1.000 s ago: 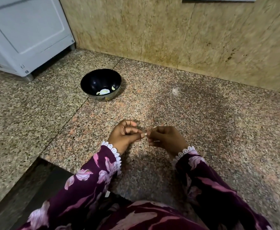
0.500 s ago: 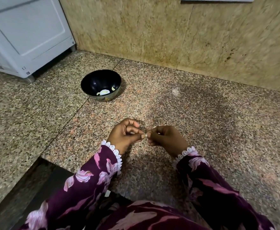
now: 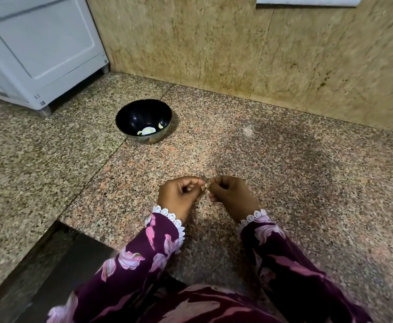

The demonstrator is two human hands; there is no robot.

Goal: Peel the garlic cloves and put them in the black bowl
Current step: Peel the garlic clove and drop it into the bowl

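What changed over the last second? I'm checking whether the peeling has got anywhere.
Hardly anything. Both the left hand and right hand still pinch the clove between their fingertips, over the same spot of floor. The bowl stays put, the same pale pieces inside.

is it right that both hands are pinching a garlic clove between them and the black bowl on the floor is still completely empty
Not quite. In the head view the black bowl is not empty: a few pale pieces, apparently peeled garlic, lie at its bottom. The rest holds: the left hand and right hand pinch a small garlic clove between them, and the bowl stands on the floor.
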